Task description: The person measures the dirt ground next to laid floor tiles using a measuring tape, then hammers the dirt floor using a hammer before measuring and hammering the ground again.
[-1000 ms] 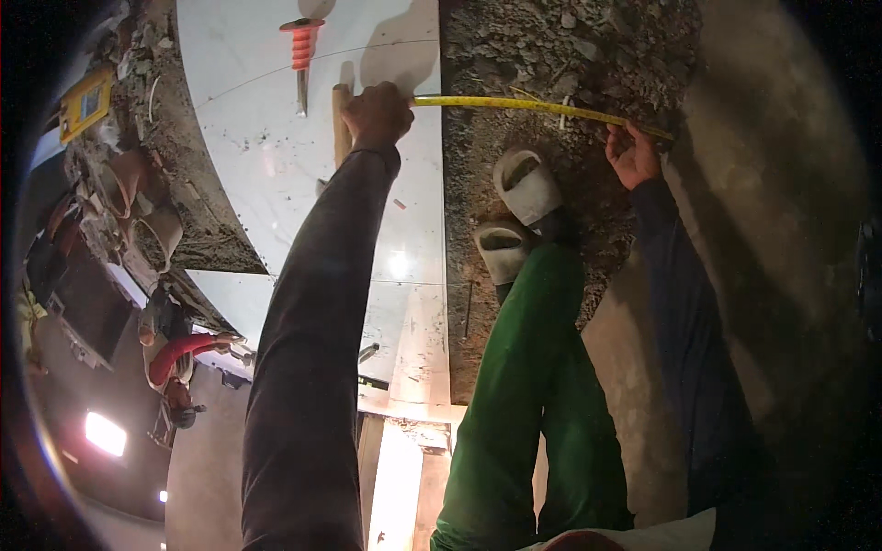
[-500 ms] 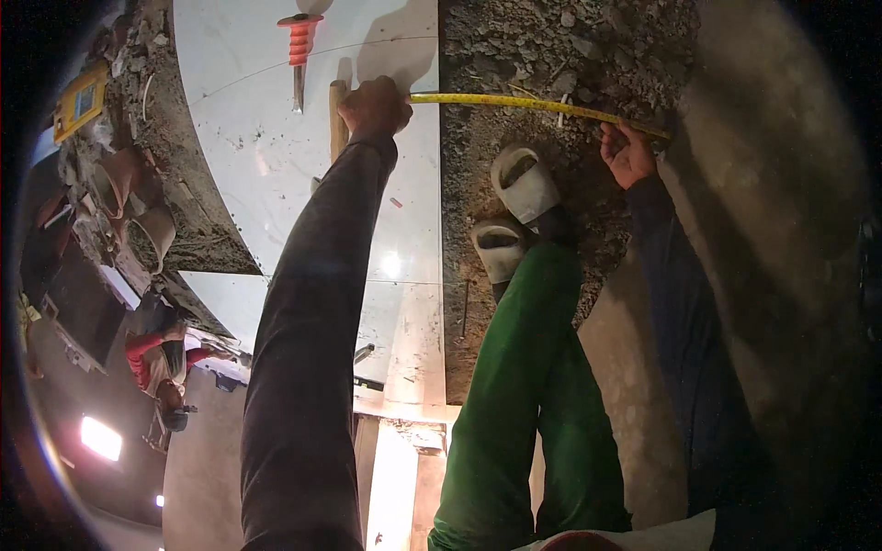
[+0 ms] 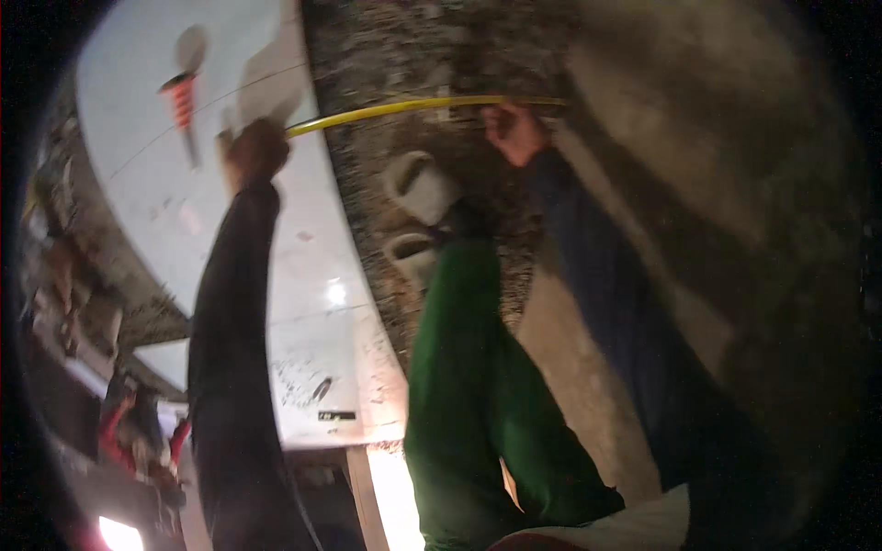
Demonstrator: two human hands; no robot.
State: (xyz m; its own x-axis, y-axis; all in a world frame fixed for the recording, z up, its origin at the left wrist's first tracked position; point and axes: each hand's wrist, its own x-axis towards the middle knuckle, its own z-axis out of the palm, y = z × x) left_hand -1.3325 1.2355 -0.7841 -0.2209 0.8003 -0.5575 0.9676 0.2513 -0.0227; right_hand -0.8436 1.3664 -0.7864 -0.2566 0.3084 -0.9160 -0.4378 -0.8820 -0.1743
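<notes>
A yellow tape measure (image 3: 395, 107) is drawn out between my hands, its blade bowed slightly over the dark soil strip. My left hand (image 3: 257, 151), closed over the blade's left end, is above the white slab (image 3: 303, 230); any case inside the fist is hidden. A pale wooden piece (image 3: 225, 147) shows partly beside that hand. My right hand (image 3: 514, 133) pinches the blade near its other end, by the concrete wall (image 3: 661, 165). Left of my left hand a chisel with a red ribbed grip (image 3: 182, 103) lies on the slab.
Rubble and loose soil (image 3: 367, 55) fill the strip between slab and wall. My sandalled feet (image 3: 423, 188) stand on it. A small dark object (image 3: 322, 388) lies on the slab's nearer part. At the lower left, another person in red sleeves (image 3: 119, 445) is blurred.
The whole view has swung, so slab, chisel and hands appear further left, with some blur. Both hands still hold the tape across the soil strip.
</notes>
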